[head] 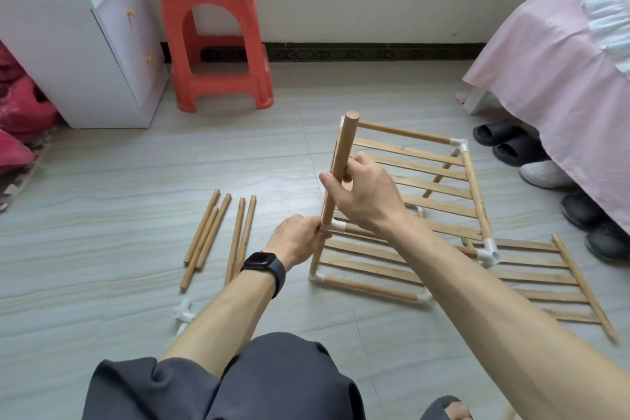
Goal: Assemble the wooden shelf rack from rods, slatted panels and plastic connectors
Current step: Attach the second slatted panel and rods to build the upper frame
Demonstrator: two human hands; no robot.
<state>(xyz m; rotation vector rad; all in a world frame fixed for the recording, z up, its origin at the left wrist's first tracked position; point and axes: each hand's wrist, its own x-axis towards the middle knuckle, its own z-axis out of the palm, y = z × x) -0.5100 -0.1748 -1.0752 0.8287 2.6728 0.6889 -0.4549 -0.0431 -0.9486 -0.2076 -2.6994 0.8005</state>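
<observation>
A partly built wooden rack (439, 181) stands on the floor, two slatted tiers joined by white plastic connectors. My right hand (364, 194) grips an upright wooden rod (342, 153) whose lower end sits in a white connector (332, 226) at the rack's near-left upper corner. My left hand (298, 239), with a black watch on the wrist, pinches that connector. Several loose rods (218, 232) lie on the floor to the left. A spare slatted panel (552, 283) lies flat at the right. Loose white connectors (184, 312) lie by my left forearm.
A red plastic stool (214, 34) and a white cabinet (71, 37) stand by the far wall. A bed with a pink cover (559, 72) is at the right, with slippers and shoes (511, 143) under its edge. Red bags (20, 112) sit at the far left.
</observation>
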